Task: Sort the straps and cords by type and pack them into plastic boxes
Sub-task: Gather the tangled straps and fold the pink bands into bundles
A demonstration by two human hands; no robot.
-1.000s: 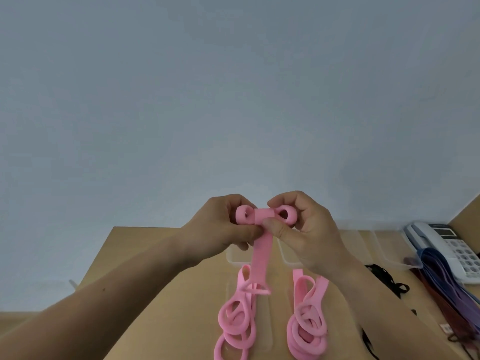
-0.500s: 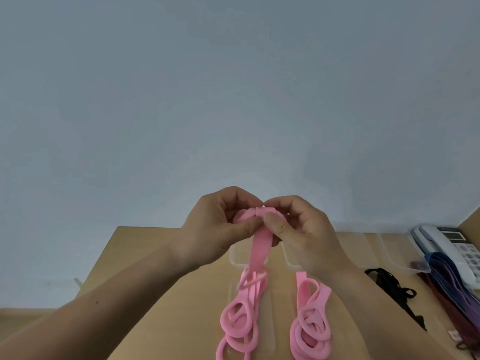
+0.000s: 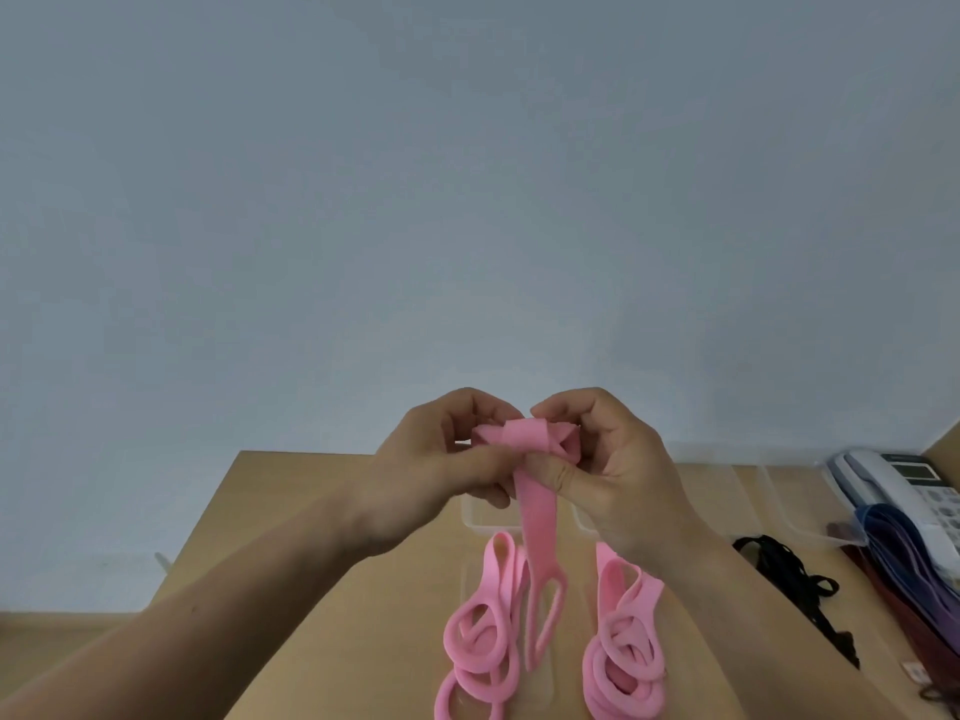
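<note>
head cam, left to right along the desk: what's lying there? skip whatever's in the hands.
left pink strap pile → right pink strap pile → black cord → blue and purple straps. The phone is left out: it overlaps those straps at the right edge.

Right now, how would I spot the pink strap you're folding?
Find the wooden table; above its middle the left hand and right hand meet. They pinch one pink strap, folded on top, its tail hanging down. The other pink straps lie coiled below.
</note>
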